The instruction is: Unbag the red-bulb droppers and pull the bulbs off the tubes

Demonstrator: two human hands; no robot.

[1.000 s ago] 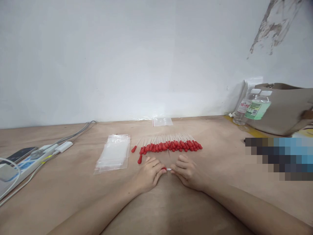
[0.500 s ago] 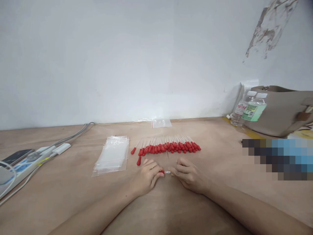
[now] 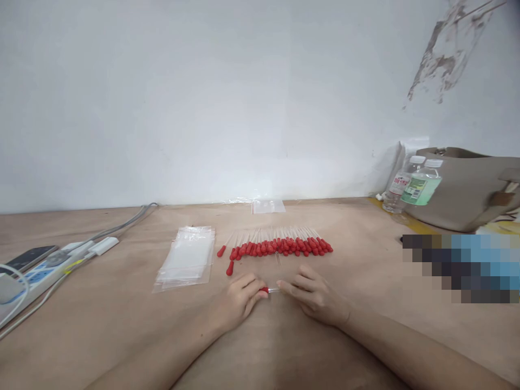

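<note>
My left hand [image 3: 242,299] is closed, its thumb and fingers pinching the red rubber bulb [image 3: 264,290] of a dropper. A clear glass tube [image 3: 274,291] runs from that bulb toward the right. My right hand [image 3: 314,292] pinches the tube's other end between thumb and fingertips, with its remaining fingers loosely curled. Just beyond the hands lies a row of droppers [image 3: 284,246], red bulbs toward me and thin glass tubes pointing to the wall. One separate red bulb [image 3: 229,268] and a loose glass tube [image 3: 278,260] lie nearer to me.
Clear zip bags [image 3: 187,257] are stacked left of the droppers, and another small bag [image 3: 268,206] lies by the wall. A power strip [image 3: 38,276] with cables and a phone [image 3: 30,257] are at far left. Bottles [image 3: 422,184] and a handbag [image 3: 467,189] stand at right.
Both hands have shifted slightly toward me. The left hand has drawn a little to the left, and more of the bulb and glass tube shows between the hands.
</note>
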